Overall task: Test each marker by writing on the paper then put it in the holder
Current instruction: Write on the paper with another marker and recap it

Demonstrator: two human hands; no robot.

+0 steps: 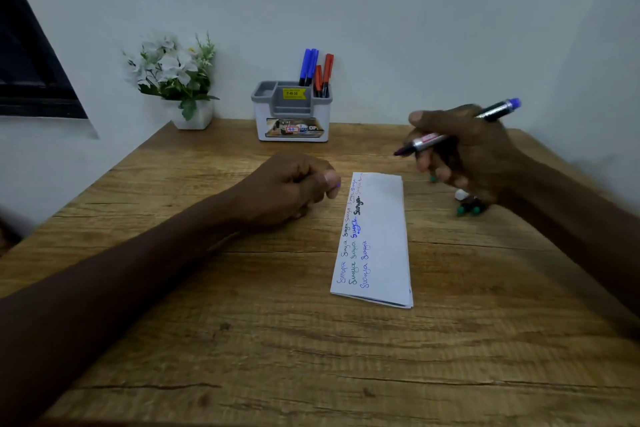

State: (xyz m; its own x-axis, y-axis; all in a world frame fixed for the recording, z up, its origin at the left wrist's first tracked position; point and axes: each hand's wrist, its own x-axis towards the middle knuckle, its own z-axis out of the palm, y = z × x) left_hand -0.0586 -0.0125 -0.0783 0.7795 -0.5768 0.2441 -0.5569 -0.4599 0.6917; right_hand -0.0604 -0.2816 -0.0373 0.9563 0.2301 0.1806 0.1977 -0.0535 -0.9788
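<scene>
Home study corner: wood-grain desk [242, 340] against plain white wall [415, 10]; potted white flowers [173, 69] upper left of centre; pen-filled holder [292, 114] top centre; dark window frame [27, 62] upper left.

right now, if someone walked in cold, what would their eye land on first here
The right hand, raised at the far right, grips a blue-ended marker, tip bare. Near it the folded paper carries one word repeated in several inks; the left hand curls beside it, pinching what looks like a purple cap. At the back the holder has blue and red markers standing in it.
</scene>
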